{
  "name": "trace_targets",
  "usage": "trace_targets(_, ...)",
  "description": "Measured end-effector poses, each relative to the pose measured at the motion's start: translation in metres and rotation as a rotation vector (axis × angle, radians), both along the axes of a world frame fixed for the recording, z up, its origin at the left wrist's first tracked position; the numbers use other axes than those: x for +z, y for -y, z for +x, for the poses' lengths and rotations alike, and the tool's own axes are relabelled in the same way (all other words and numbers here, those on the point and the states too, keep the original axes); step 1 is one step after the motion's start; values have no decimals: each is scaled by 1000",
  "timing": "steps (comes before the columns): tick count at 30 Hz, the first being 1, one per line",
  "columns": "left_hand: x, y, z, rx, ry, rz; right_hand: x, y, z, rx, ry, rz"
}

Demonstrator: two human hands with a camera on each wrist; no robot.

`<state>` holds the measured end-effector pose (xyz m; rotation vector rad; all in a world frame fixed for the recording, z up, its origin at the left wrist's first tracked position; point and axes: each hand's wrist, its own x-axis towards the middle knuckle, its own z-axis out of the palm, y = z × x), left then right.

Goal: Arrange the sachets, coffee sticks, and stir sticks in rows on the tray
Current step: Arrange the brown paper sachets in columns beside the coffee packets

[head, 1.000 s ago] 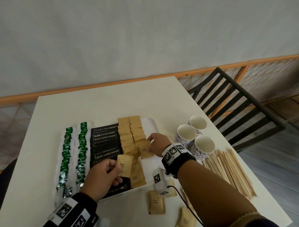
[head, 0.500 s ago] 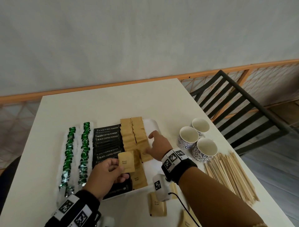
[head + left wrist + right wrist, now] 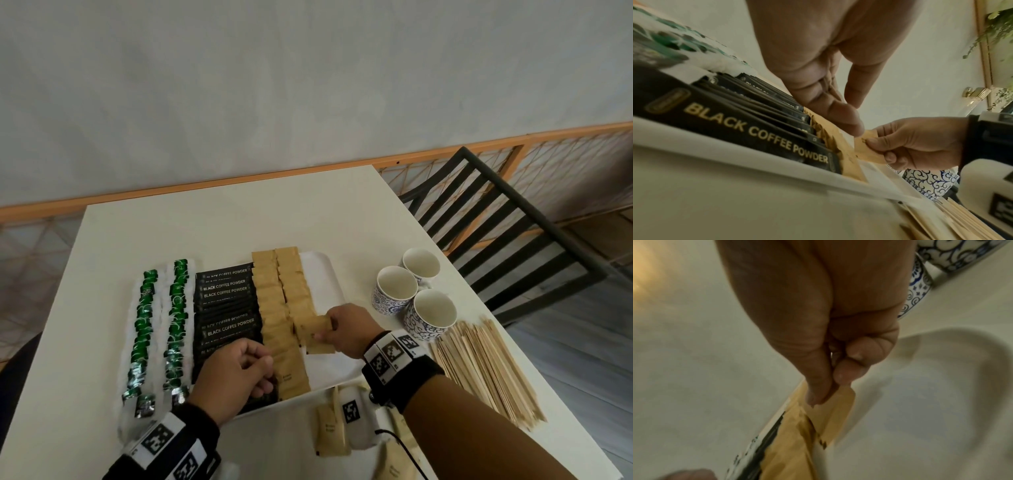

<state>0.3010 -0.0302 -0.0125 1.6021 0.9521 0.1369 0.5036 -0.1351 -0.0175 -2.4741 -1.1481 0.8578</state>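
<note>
From the head, the right hand (image 3: 346, 330) pinches a brown sachet (image 3: 317, 337) at the second brown row's near end on the tray (image 3: 322, 274); the left hand (image 3: 236, 377) is curled, its hold unclear. The left wrist view shows the sachet (image 3: 869, 149) tilted; lay it flat, edges aligned. The right wrist view confirms the pinch (image 3: 830, 386)

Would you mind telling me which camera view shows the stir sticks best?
The head view: the stir sticks lie there as a whole loose pile on the table, right of the tray. The left wrist view catches only a blurred corner of them, and the right wrist view shows none.
</note>
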Motion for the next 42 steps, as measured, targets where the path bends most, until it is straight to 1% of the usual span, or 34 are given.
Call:
trace_targets(3, 0, 0, 0, -2, -9, -2, -6, -5, -1, 4, 35, -42)
trace_targets(6, 1, 1, 0, -4, -5, -4, -12, -12, -7, -38, 46, -26)
trace_targets(11, 0, -2, -4, -7, -4, 31, -22, -18, -12, -176, -45, 63)
trace_targets(15, -3, 0, -7, -60, -39, 107, -18, -14, -11, -208, -73, 102)
trace_targets(18, -5, 5, -9, -207, -66, 279, -5, 0, -11, -144, -56, 135)
trace_targets(20, -7, 11, -10, -349, -78, 389, 9, 16, -14, -29, -35, 121)
trace_targets(23, -7, 24, -9, -560, -147, 477, 25, 44, -23, 208, 39, 7)
trace_targets(25, -11, 32, -6, -705, -189, 552, 27, 62, -30, 305, 71, -73)
trace_targets(28, -13, 44, 4, -853, -240, 616, 24, 82, -43, 318, 36, -81)
trace_targets(30, -17, 52, 11, -945, -294, 678, 16, 88, -53, 346, 65, -87)
trace_targets(31, -18, 56, 14, -973, -314, 708, 11, 90, -57, 360, 89, -89)
trace_targets(34, -21, 63, 19, -962, -325, 749, -5, 94, -62, 329, 109, -80)
trace_targets(38, -24, 64, 22, -946, -300, 726, -3, 93, -66, 305, 20, -12)
trace_targets(40, -23, 62, 22, -975, -278, 715, 0, 90, -71, 300, -48, 13)
trace_targets(42, -22, 59, 22, -994, -271, 688, 0, 86, -72, 316, -58, 16)
